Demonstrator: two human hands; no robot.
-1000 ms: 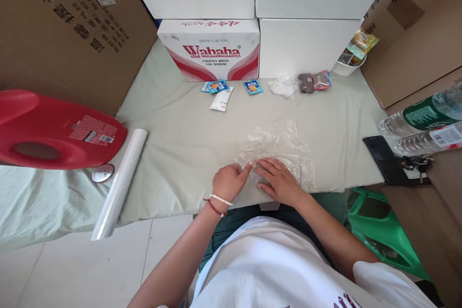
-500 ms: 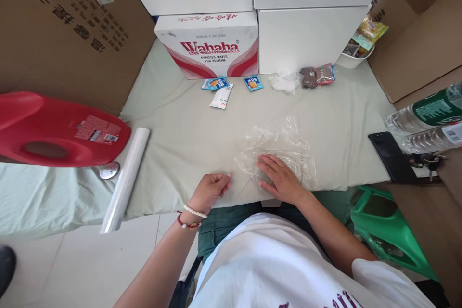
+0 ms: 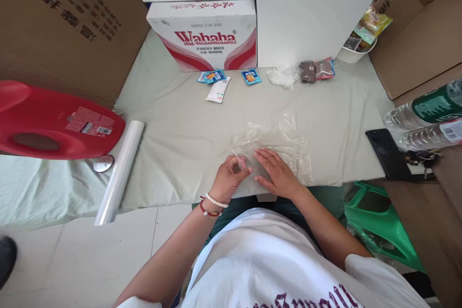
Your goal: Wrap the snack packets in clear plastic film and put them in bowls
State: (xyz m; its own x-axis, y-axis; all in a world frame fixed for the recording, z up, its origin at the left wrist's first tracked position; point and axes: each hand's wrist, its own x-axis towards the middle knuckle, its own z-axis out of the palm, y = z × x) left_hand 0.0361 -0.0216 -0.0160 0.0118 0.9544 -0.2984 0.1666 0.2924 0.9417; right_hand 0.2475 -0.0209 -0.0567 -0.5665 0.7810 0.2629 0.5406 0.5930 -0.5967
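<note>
A thin sheet of clear, crinkled plastic wrap (image 3: 294, 142) lies on the cloth in front of me. My right hand (image 3: 276, 173) rests flat on it, palm down and fingers stretched. At the sheet's near left part, my left hand (image 3: 229, 178) has its fingers curled and its thumb pointing right, with film between them. The film's outline under both hands is hard to make out. To the left, a long roll of plastic wrap (image 3: 122, 168) lies aslant over the table's near edge.
Blue sachets (image 3: 251, 77), a white packet (image 3: 218, 90), crumpled plastic (image 3: 283, 77) and brown snack packs (image 3: 308, 72) line the back by a Wahaha box (image 3: 209, 41). A red jug (image 3: 83, 125) stands left. Right are a phone (image 3: 388, 154) and bottles (image 3: 433, 137).
My left hand has moved right and slightly up, from bare cloth onto the plastic wrap's left part, and its thumb now reaches out. My right hand stays flat on the film.
</note>
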